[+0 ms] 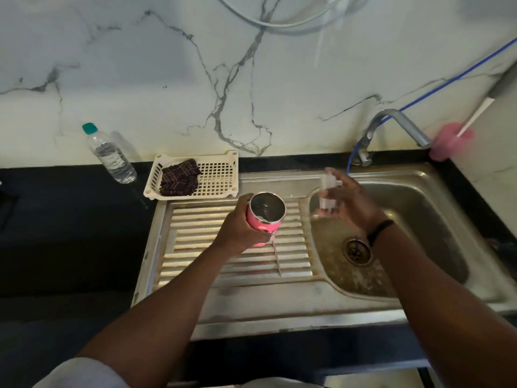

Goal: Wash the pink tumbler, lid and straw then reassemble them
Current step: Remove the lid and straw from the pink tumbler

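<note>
Two hands are up in the head view, and each has something in it. My left hand (237,228) is wrapped round the pink tumbler (264,217), which I hold upright above the ribbed drainboard (195,242), its open steel mouth facing the camera. My right hand (349,203) is over the left edge of the sink (419,197), fingers curled on a clear blurred piece that I take for the lid (327,191); I cannot make out its shape. A thin metal straw (277,259) lies on the drainboard just below the tumbler. Murky water sits in the sink around the drain (358,252). The tap (397,124) reaches over the basin, with a pink cup (447,141) holding a white stick beside it. Left of the sink, a cream basket (218,175) carries a dark checked cloth (180,177), and a water bottle (109,154) stands on the black counter.
</note>
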